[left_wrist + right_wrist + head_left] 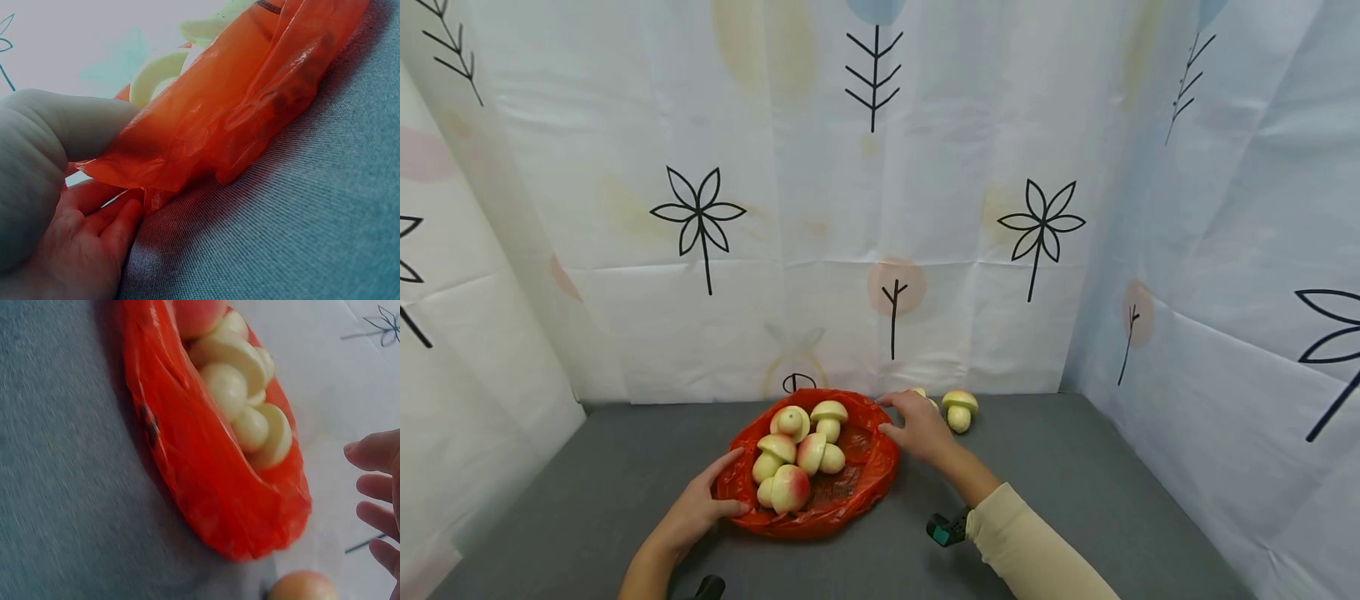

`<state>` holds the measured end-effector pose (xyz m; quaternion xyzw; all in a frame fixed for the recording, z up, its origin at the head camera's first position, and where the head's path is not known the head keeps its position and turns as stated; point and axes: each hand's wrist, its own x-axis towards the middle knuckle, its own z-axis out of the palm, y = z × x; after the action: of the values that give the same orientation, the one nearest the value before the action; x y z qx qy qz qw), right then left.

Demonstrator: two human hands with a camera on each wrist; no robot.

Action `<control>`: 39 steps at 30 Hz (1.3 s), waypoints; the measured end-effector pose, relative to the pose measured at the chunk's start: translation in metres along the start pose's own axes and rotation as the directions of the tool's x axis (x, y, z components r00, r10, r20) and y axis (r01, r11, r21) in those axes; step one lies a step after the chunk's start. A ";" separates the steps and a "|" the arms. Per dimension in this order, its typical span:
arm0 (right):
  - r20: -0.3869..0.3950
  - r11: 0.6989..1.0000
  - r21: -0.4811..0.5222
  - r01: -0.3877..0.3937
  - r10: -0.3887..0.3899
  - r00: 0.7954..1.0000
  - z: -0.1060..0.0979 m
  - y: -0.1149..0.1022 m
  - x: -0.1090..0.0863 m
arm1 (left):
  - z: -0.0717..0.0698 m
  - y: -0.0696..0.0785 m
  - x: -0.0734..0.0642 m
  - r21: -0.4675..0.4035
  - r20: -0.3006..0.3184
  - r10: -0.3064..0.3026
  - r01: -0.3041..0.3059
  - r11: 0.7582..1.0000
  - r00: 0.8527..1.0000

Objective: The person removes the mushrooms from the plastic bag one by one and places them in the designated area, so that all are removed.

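A red plastic bag (868,492) lies on the table with its mouth spread wide and its rim rolled outward. Inside sit several mushrooms (790,488), pale yellow with some reddish caps, that look like toys. My left hand (694,510) grips the bag's left rim; the left wrist view shows the thumb (94,125) over the plastic edge and the fingers under it. By the bag's far right rim is my right hand (919,427), fingers loosely bent and holding nothing. In the right wrist view its fingers (378,487) stand apart from the bag (206,481).
On the grey table (1037,500), behind the right hand, a mushroom (959,410) stands beside another one (922,395) partly hidden by that hand. White patterned curtains (820,208) enclose the table at the back and both sides.
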<state>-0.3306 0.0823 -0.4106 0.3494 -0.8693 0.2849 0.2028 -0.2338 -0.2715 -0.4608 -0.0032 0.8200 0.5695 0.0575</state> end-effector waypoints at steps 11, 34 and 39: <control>0.066 0.999 0.027 0.026 -0.027 0.997 0.024 -0.024 0.000 | -0.001 -0.003 0.002 -0.001 0.000 0.004 -0.004 1.000 1.000; 0.229 0.988 -0.056 0.144 -0.127 0.965 0.072 -0.038 0.001 | 0.000 -0.001 -0.001 0.017 -0.001 0.007 -0.007 1.000 1.000; 0.269 0.983 -0.112 0.148 -0.113 0.956 0.077 -0.041 0.000 | 0.000 -0.001 0.000 0.013 0.000 0.008 -0.008 1.000 1.000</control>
<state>-0.3130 0.0094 -0.4542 0.4266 -0.8802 0.1647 0.1271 -0.2333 -0.2718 -0.4614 0.0006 0.8238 0.5643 0.0551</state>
